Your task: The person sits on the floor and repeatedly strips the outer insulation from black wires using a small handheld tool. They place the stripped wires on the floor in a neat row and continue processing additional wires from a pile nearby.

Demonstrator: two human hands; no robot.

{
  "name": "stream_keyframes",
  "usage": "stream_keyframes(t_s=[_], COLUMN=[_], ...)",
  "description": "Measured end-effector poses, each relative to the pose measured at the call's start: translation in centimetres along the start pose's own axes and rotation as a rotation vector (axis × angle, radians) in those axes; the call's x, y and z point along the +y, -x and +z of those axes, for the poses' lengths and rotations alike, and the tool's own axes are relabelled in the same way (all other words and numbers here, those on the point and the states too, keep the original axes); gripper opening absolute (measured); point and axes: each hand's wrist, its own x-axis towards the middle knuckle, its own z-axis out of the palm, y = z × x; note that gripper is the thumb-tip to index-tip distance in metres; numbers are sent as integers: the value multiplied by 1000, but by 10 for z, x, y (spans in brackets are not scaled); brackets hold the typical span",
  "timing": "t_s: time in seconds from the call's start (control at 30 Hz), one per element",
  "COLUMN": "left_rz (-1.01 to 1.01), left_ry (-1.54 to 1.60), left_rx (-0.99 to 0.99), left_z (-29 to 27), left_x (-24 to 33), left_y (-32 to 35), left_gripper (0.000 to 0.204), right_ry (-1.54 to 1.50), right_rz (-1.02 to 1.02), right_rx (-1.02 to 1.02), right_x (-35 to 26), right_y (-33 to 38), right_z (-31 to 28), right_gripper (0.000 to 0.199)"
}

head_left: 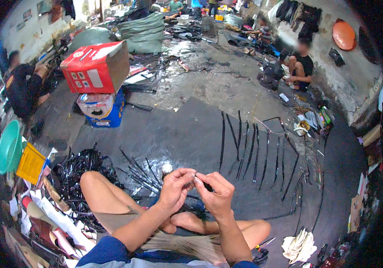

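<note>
Both hands, the left hand [175,190] and the right hand [218,194], are together, pinching a thin black strip [205,185]. Far left behind, a red carton [94,67] sits on a blue box [111,117]; a yellow packet [30,164] lies beside a green basin [8,147].

- Bare dark mat [191,134] ahead of the hands gives free passage.
- Row of black strips [258,152] blocks the right.
- Tangled black pile [77,167] and stacked boxes [97,85] crowd the left.

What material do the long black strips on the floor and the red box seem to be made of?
Black strips: probably rubber or soft plastic; matte, thin, some slightly curved.
Red box: cardboard, printed glossy red; an open flap shows a plain brown inside.
</note>
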Motion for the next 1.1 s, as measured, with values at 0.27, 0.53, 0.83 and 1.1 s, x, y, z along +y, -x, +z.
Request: stream_keyframes(t_s=[0.27,0.53,0.83,1.1], left_rz=[256,414,242,171], left_ry=[-177,-151,-222,-241], left_rx=[-23,176,749,888], left_z=[-16,-95,-213,-316], left_x=[68,141,149,115], left_y=[1,-57,-120,-154], left_gripper=[5,6,13,26], right_ry=[-25,-38,39,-8], right_rz=[-76,87,337,460], right_rx=[-78,-130,-294,-377], right_x=[-38,-16,10,36], right_y=[-4,41,110,141], right_z=[22,22,-13,-41], right_gripper=[15,15,12,12])
